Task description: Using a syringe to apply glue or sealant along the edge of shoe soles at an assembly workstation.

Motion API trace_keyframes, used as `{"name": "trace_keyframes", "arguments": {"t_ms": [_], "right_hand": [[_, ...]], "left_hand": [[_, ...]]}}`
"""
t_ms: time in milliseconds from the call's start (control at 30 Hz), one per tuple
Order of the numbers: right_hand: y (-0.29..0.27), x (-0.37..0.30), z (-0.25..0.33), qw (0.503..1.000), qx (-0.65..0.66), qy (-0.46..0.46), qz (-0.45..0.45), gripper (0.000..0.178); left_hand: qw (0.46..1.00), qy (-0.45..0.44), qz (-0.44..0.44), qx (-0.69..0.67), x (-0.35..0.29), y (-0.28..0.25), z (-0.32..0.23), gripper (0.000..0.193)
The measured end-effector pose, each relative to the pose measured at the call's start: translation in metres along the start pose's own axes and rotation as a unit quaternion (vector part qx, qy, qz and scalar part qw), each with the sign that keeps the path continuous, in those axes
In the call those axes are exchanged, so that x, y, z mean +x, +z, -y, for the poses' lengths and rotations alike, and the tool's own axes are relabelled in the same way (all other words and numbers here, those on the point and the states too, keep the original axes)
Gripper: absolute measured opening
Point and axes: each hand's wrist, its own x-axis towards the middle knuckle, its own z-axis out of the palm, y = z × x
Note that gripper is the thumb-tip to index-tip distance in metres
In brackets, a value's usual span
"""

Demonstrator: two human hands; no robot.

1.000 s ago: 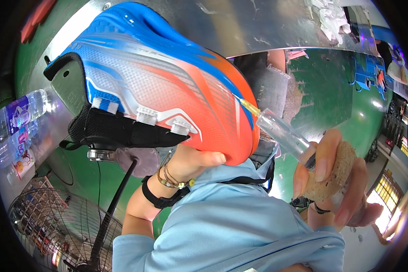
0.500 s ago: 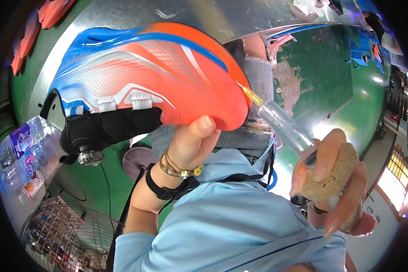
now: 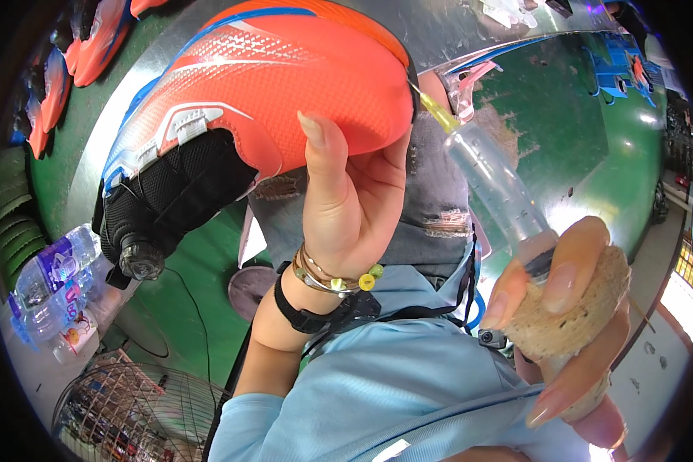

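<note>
My left hand (image 3: 354, 200) grips an orange-red and blue sports shoe (image 3: 316, 85) from below its toe, thumb on the upper and fingers behind. The shoe's black mesh collar (image 3: 185, 181) hangs to the lower left, with a round dial-like knob (image 3: 142, 260) on it. In my right hand (image 3: 566, 285) is a clear plastic syringe (image 3: 497, 177) with a yellow needle hub and thin needle. The needle tip is at the sole edge by the toe; contact is hard to make out. The same hand also holds a rough beige block (image 3: 570, 308) against the syringe's plunger end.
A metal-topped table (image 3: 439, 27) lies ahead, with white scraps at its far right. More orange shoes (image 3: 104, 42) stand at the upper left. Plastic bottles (image 3: 58, 262) and a wire fan guard (image 3: 135, 416) are at my left. A blue stool (image 3: 624, 65) stands on the green floor.
The shoe has moved up and tilted, its toe rolling so more of the upper shows. My left hand rose with it. The syringe's needle end moved up along the toe edge.
</note>
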Motion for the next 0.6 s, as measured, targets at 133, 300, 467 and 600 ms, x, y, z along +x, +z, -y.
{"name": "trace_keyframes", "arguments": {"t_ms": [133,300,467,600], "right_hand": [[0.001,0.007,-0.007,0.999,-0.018,-0.035,0.009,0.034],[0.001,0.01,-0.03,0.994,-0.02,-0.106,0.018,0.04],[0.008,0.004,-0.04,0.99,-0.11,-0.089,-0.013,0.046],[-0.012,0.004,-0.049,0.979,-0.154,-0.116,0.068,0.048]], "left_hand": [[0.998,-0.019,-0.005,-0.06,0.009,0.006,-0.004,0.062],[0.996,-0.023,-0.024,-0.087,0.01,0.028,-0.017,0.042],[0.988,-0.094,-0.089,-0.08,0.013,0.035,-0.031,0.043],[0.993,-0.075,-0.076,-0.051,0.011,0.046,-0.031,0.046]]}}
